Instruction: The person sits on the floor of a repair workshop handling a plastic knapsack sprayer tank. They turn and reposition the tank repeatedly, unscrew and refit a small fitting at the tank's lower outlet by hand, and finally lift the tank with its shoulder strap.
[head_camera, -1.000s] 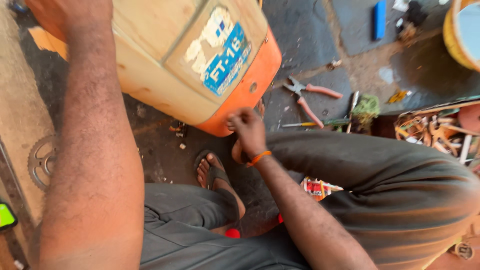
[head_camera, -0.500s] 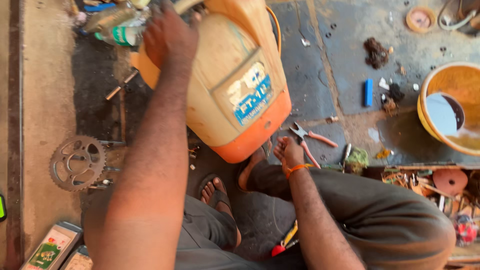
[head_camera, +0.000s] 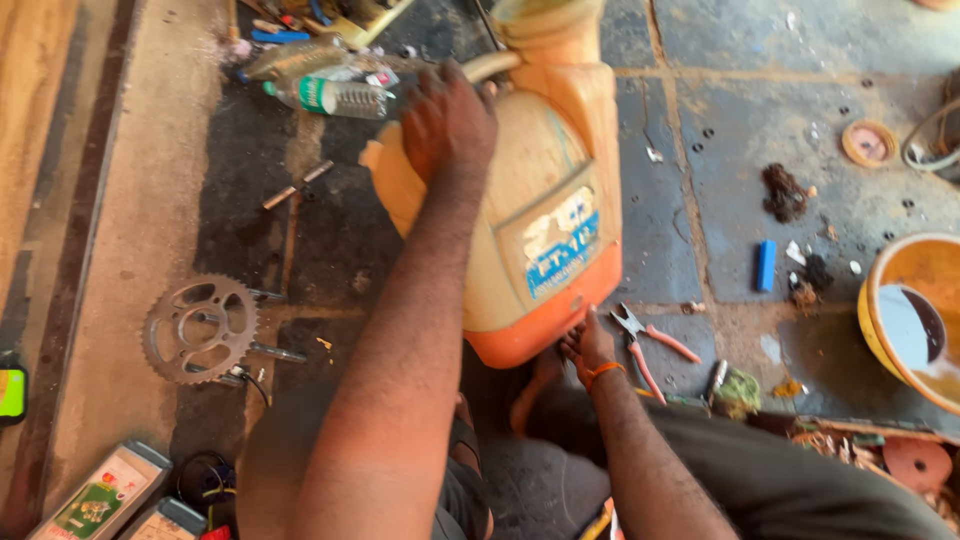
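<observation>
A large orange and cream plastic sprayer tank (head_camera: 545, 190) with a torn blue label lies tilted on the stone floor in front of me. My left hand (head_camera: 447, 120) presses flat on its upper cream side near the neck. My right hand (head_camera: 585, 345), with an orange band at the wrist, reaches under the tank's orange base with its fingers curled against the lower edge. What the fingers grip there is hidden. Pliers (head_camera: 645, 340) with pink handles lie just right of that hand.
A toothed metal sprocket (head_camera: 200, 328) lies at left. Plastic bottles (head_camera: 325, 85) and tools sit at the top left. A yellow basin (head_camera: 915, 315) holding water stands at right, with a small blue object (head_camera: 766, 265) nearby. Printed boxes (head_camera: 100, 495) lie at the bottom left.
The view has pulled back and shifted, showing more of the floor. The tank has stood up more, my left hand stays on its upper side and my right hand stays at its base.
</observation>
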